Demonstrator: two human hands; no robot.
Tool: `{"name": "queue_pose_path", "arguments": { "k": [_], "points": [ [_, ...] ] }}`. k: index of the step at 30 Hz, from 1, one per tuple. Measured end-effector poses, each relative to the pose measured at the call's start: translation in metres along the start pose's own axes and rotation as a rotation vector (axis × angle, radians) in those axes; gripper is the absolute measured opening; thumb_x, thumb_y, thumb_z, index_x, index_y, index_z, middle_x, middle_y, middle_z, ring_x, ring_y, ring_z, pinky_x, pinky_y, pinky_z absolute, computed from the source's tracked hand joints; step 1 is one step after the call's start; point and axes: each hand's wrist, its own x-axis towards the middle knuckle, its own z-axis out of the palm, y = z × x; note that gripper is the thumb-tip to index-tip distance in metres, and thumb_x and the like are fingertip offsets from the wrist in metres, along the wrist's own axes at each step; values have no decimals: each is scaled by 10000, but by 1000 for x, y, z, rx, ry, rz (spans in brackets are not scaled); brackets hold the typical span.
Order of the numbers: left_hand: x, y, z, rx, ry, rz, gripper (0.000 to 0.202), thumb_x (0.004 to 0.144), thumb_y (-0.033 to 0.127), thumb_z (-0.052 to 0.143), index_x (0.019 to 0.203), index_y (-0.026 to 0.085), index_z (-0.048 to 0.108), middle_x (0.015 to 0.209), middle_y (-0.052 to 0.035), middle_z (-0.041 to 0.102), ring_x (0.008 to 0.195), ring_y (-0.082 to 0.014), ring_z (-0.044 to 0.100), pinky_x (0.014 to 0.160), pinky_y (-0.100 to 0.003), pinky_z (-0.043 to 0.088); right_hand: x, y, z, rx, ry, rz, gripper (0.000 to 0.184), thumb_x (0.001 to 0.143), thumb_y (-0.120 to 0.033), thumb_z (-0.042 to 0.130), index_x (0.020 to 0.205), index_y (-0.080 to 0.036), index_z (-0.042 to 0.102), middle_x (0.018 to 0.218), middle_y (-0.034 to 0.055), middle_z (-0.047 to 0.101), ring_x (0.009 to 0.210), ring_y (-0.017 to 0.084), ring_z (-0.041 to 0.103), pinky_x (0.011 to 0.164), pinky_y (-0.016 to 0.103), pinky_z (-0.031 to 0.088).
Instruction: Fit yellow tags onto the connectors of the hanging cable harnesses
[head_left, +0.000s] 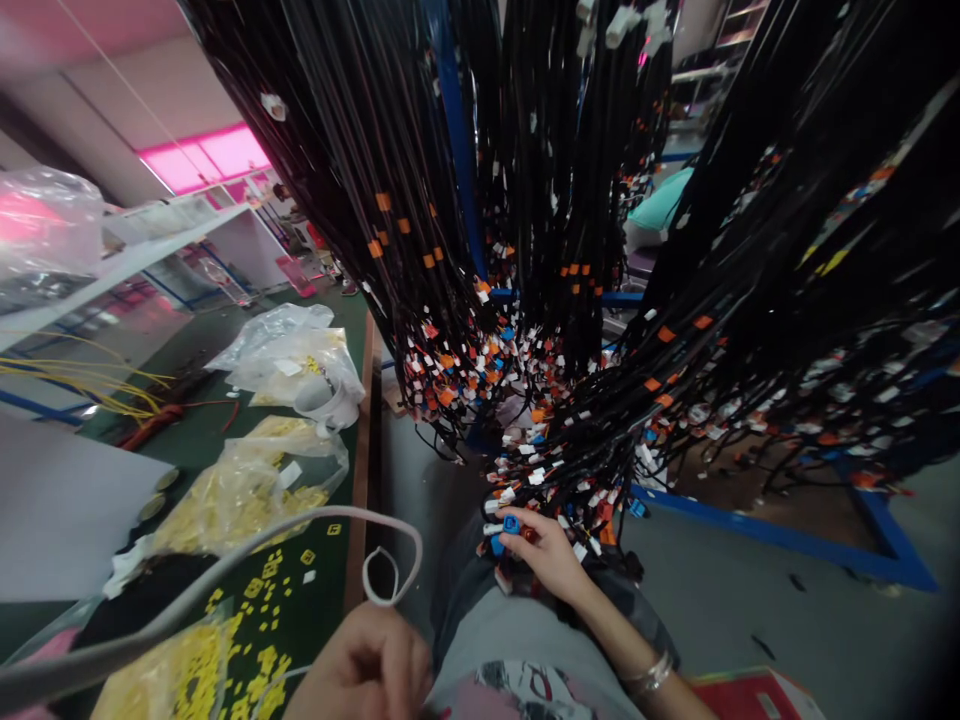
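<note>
My right hand (553, 556) is over my lap, its thumb and fingers closed on a blue connector (511, 524). Around it hang the ends of a bundle of black cables (600, 420), tipped with white, orange and blue connectors. At the lower edge, between the table and my lap, is my left hand (367, 665). Its fingers are curled in, and whatever they may hold is hidden. Small yellow parts (270, 665) lie loose on the green table (319, 600) beside it.
Clear bags of yellow parts (247, 480) lie on the table at left. A pale cord (300, 520) loops across in front. More black cables hang from a blue frame (454, 130), whose lower bar (780, 540) crosses at right. A red box (757, 695) sits low right.
</note>
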Motion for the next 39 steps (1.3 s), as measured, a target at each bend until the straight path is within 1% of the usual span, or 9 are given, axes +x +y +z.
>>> {"name": "queue_pose_path", "arguments": {
  "k": [3,6,11,17,21,25,29,34,39],
  "points": [
    [24,0,10,109,-102,-147,315,640,393,737,558,131,584,443,26,434,359,-29,305,367,-184,173,1,2,-1,-57,16,-8,274,757,-305,643,1019,-242,691,1022,32,711,940,203,645,861,331,489],
    [42,6,24,275,-148,-301,247,711,348,693,703,109,631,513,2,548,370,-26,314,370,-176,192,3,5,-1,-94,20,-4,276,772,-318,630,1032,-245,684,1031,33,711,953,206,644,877,343,484],
    [61,7,33,402,-103,-294,164,736,263,672,718,106,624,599,-12,603,497,-50,431,464,-164,284,6,10,-1,-119,19,14,292,779,-343,620,1046,-238,678,1051,39,710,974,214,642,883,354,483],
    [107,-20,9,-16,47,-247,305,752,366,666,659,125,505,602,-1,563,387,-6,314,373,-156,165,14,17,0,-87,19,51,311,786,-349,611,1064,-226,675,1091,62,697,1025,235,628,914,378,473],
    [141,-36,-14,-183,172,-186,251,692,271,740,677,99,558,643,-14,575,467,-14,425,435,-126,302,20,24,1,-58,20,48,299,792,-344,610,1063,-235,676,1088,58,697,1022,235,627,929,387,464],
    [163,-49,-29,-231,247,-161,238,674,267,762,705,86,610,598,11,552,470,-12,435,485,-132,378,24,29,1,-53,7,31,287,800,-326,613,1066,-241,674,1071,56,697,1018,231,621,928,382,455],
    [172,-59,-36,-210,296,-195,313,645,317,780,789,65,662,589,4,564,460,-24,467,455,-138,395,26,28,0,-106,11,28,315,805,-298,608,1112,-248,656,1035,56,699,972,224,627,895,368,462],
    [173,-63,-45,-213,241,-213,327,643,245,785,893,59,686,659,-29,623,520,-43,540,516,-142,456,26,21,1,-237,18,-1,345,820,-231,555,1157,-236,630,931,53,687,852,197,628,789,323,484],
    [174,-63,-55,-204,242,-234,274,643,211,781,861,76,685,673,-40,651,524,-52,561,526,-145,466,23,18,2,-327,-21,-65,431,825,-169,493,1251,-205,545,1005,80,650,929,196,598,838,331,472]
  ]
}}
